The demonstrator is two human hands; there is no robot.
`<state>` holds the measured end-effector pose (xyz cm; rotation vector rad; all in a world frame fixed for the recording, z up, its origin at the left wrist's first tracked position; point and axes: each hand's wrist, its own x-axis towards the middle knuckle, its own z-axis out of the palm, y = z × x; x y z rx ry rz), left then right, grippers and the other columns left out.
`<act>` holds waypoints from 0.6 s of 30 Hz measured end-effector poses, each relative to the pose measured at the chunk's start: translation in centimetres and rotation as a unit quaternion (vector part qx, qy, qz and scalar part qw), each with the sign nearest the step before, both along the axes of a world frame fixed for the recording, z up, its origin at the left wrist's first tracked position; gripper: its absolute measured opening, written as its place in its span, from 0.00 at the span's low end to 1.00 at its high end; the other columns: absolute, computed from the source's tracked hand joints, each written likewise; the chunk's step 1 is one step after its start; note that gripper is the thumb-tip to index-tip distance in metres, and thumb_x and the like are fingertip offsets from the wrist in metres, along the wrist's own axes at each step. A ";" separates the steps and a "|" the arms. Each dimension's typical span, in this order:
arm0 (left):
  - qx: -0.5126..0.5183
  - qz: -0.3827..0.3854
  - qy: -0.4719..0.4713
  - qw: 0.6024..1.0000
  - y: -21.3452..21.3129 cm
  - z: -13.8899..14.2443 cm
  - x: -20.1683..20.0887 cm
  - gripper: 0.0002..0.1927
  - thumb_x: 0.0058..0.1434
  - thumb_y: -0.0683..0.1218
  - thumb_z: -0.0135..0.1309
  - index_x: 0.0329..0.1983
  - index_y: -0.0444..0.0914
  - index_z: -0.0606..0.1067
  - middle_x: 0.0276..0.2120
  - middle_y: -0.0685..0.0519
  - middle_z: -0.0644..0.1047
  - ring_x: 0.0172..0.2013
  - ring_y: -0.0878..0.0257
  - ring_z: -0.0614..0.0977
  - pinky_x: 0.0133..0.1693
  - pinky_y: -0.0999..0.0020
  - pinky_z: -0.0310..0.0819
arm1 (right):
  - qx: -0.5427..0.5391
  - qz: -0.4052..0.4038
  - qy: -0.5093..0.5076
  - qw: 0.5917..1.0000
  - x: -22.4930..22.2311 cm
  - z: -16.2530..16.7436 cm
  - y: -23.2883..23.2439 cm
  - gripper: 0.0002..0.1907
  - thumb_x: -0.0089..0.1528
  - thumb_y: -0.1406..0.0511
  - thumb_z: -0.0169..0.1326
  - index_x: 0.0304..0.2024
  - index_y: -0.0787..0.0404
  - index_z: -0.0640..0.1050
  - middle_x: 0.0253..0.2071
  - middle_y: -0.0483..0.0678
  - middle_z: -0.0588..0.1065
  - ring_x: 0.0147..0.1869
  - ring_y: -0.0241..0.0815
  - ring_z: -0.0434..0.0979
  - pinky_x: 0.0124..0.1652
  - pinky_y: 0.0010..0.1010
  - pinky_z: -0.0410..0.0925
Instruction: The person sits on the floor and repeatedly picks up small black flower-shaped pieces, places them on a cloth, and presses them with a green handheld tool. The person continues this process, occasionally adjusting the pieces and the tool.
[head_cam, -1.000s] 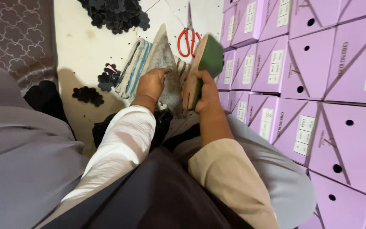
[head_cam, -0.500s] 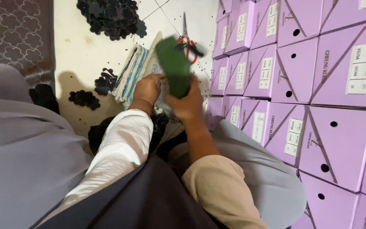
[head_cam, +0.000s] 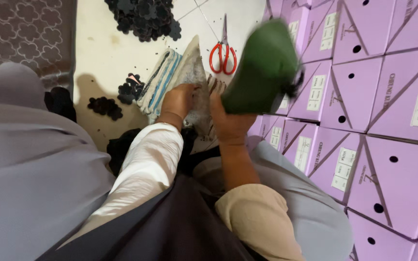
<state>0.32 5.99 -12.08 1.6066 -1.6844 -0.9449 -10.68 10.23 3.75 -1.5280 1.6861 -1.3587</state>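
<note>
Head view: blurred green shoe (head_cam: 260, 67).

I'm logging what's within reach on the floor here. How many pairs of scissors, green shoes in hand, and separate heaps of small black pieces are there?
Red-handled scissors: 1
Blurred green shoe, held up in the right hand: 1
Heaps of small black flower-shaped pieces: 3, one large, two small
Total: 5
The left hand rests on a grey cloth bundle, not counted.

Red-handled scissors (head_cam: 223, 52) lie between stacked purple boxes (head_cam: 364, 96) and black flower-shaped pieces (head_cam: 143, 17).
</note>
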 end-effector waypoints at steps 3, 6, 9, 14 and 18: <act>-0.002 -0.002 0.018 1.000 -0.2 0.6 0.2 0.16 0.58 0.42 0.55 0.50 0.46 0.81 0.41 0.42 0.82 0.40 0.43 0.83 0.43 0.53 0.77 | 0.224 -0.026 0.156 0.962 0.1 0.5 0.8 0.34 0.51 0.62 0.69 0.59 0.63 0.76 0.44 0.53 0.80 0.48 0.48 0.81 0.49 0.37 0.73; 0.025 -0.021 -0.003 0.999 0.0 1.2 0.6 0.16 0.59 0.42 0.54 0.49 0.46 0.82 0.41 0.41 0.81 0.40 0.43 0.83 0.43 0.52 0.76 | 0.307 -0.057 0.142 0.940 0.4 0.6 1.4 0.44 0.42 0.60 0.67 0.60 0.66 0.70 0.46 0.56 0.79 0.50 0.54 0.81 0.49 0.39 0.72; 0.032 -0.034 -0.029 0.998 0.0 1.3 0.5 0.15 0.64 0.42 0.51 0.51 0.47 0.82 0.42 0.41 0.81 0.41 0.43 0.83 0.43 0.52 0.76 | 0.245 -0.049 0.123 0.960 0.4 0.3 1.4 0.46 0.43 0.60 0.67 0.62 0.68 0.68 0.47 0.57 0.79 0.52 0.53 0.82 0.51 0.39 0.72; -0.063 -0.023 -0.011 0.998 0.3 0.1 0.0 0.16 0.60 0.40 0.52 0.49 0.45 0.82 0.40 0.43 0.82 0.40 0.45 0.83 0.42 0.53 0.78 | 0.020 -0.044 0.027 0.998 0.5 -1.0 0.8 0.44 0.51 0.64 0.71 0.65 0.71 0.64 0.55 0.58 0.74 0.58 0.54 0.75 0.58 0.40 0.69; -0.047 -0.021 -0.055 0.997 0.2 -0.3 -0.4 0.13 0.62 0.40 0.51 0.47 0.43 0.81 0.40 0.44 0.82 0.40 0.45 0.84 0.42 0.53 0.78 | 0.083 0.013 0.056 0.995 0.4 -1.2 1.8 0.33 0.52 0.65 0.66 0.59 0.67 0.74 0.50 0.55 0.79 0.53 0.50 0.81 0.55 0.38 0.74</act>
